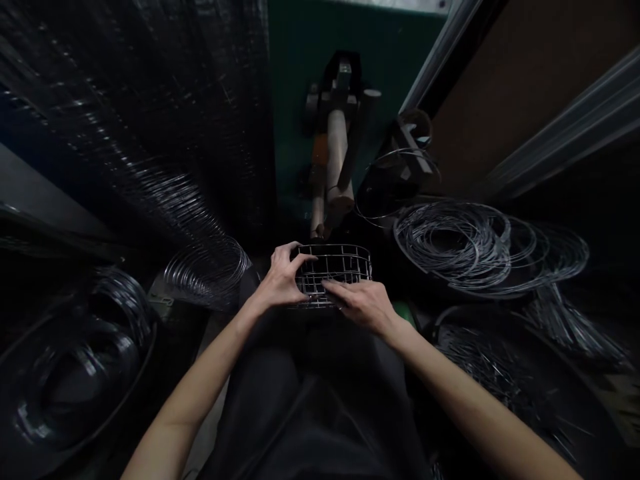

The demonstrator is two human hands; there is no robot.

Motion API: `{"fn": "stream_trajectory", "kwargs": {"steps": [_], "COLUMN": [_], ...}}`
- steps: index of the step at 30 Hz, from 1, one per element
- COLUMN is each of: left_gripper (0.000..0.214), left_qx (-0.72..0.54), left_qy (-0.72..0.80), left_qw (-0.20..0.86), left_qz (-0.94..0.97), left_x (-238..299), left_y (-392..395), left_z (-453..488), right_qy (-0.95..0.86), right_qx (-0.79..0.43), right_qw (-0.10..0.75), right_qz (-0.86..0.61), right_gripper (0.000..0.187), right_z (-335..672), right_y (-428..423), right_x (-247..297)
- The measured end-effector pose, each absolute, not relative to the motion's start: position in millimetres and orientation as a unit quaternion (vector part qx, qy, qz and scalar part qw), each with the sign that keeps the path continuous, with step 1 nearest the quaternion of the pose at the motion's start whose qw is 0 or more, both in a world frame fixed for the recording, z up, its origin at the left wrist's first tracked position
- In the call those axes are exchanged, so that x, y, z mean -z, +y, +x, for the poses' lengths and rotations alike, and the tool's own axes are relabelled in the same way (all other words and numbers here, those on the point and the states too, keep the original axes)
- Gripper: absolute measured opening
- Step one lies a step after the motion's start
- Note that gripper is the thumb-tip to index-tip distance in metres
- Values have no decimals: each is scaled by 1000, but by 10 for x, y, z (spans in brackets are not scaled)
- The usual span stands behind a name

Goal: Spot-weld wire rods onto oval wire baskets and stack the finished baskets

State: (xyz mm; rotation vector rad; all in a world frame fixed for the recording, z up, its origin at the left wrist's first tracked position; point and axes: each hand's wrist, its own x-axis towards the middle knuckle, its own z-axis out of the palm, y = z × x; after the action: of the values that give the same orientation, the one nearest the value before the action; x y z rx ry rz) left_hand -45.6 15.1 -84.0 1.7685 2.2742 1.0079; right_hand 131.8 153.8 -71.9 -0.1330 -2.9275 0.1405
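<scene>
A small round wire basket (350,257) of thin metal grid is held above my lap, just below the electrode arms of a machine (337,160). My left hand (284,277) grips its left side, with the thumb low and the fingers spread over the upper rim. Across its near right side lies my right hand (365,303), fingers close together and pointing left over the wires. The right thumb and whatever lies under that palm are hidden.
Large wire rings (475,247) lie in a pan at right, above a bin of short cut wires (490,360). Coiled wire (120,307) fills a tub at left. Stacked wire hoops (210,267) stand near my left forearm. Behind the arms rises a green machine panel (400,53).
</scene>
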Motion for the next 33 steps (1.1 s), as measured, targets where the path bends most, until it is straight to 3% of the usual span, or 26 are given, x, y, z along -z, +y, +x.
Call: {"fn": "stream_trajectory", "kwargs": {"steps": [15, 33], "left_gripper": [81, 78], "left_qx": [-329, -310], "left_qy": [750, 768], "left_qw": [37, 66], "left_qz": [573, 556], "left_x": [800, 609], "left_y": [346, 544], "left_z": [-681, -918], "right_qy": [-994, -986], "right_qx": [-3, -58], "right_qw": [100, 85], "right_qz": [-45, -135], "right_gripper": [31, 27], "right_z": [1078, 835], "right_y": [1757, 1824], "right_x": [604, 407]}}
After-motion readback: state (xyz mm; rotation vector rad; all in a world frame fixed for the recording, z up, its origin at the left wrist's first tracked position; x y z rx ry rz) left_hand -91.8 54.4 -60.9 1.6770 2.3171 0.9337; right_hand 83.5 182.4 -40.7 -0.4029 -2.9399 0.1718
